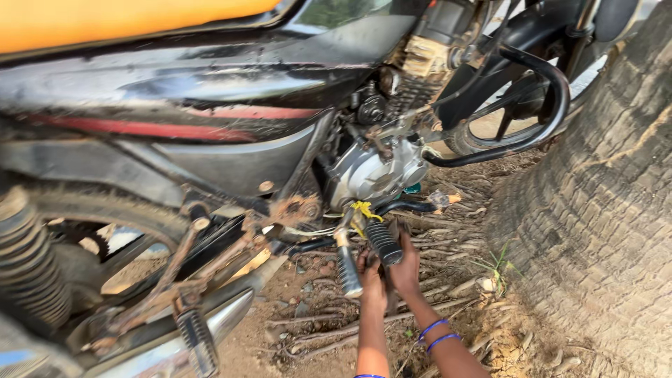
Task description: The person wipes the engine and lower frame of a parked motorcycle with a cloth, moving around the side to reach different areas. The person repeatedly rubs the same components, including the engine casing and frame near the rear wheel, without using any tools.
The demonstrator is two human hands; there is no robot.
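Reaching from the near edge under a parked motorcycle (231, 161), both hands close together at its foot pegs. Right hand (407, 269), blue bangles on the wrist, fingers clenched round the lower end of the black ribbed peg (383, 240). Left hand (371, 278) just beside it, fingers curled between that peg and the grey peg (348, 269); whether grasping anything, cannot tell. Yellow tie (365, 210) knotted just above, below the silver engine case (378, 175).

Judged as work on the black peg, mid-step; any further move seemingly calling for a firm two-handed hold in a cramped gap.

Underfoot, bare brown dirt (315, 280) strewn with dry roots and sticks. Outdoors, rough tree trunk (602, 210) filling the right, front wheel (504, 119) far behind.
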